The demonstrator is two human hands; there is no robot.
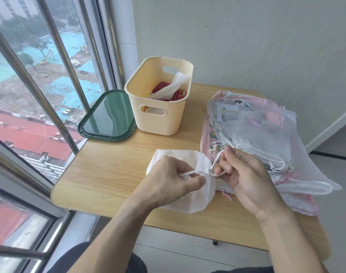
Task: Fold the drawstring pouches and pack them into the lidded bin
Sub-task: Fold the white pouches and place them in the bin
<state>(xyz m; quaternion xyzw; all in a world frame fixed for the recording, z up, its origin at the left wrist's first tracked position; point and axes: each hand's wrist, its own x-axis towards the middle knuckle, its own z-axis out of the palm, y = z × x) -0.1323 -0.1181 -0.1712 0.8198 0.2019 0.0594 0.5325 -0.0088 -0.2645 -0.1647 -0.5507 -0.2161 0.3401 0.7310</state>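
My left hand [169,179] pinches the thin white cord [189,173] at the gathered neck of the white fabric drawstring pouch [195,196] on the wooden counter [109,174]; my right hand [245,174] pinches the cord's loop, cinching it before the cream plastic bin [158,119].

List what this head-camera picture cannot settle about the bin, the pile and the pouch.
- Yellow bin: lower contents hidden by its walls.
- Pouch pile: count unclear, layers overlap.
- White pouch: middle covered by left hand.
- Labels: print too small.
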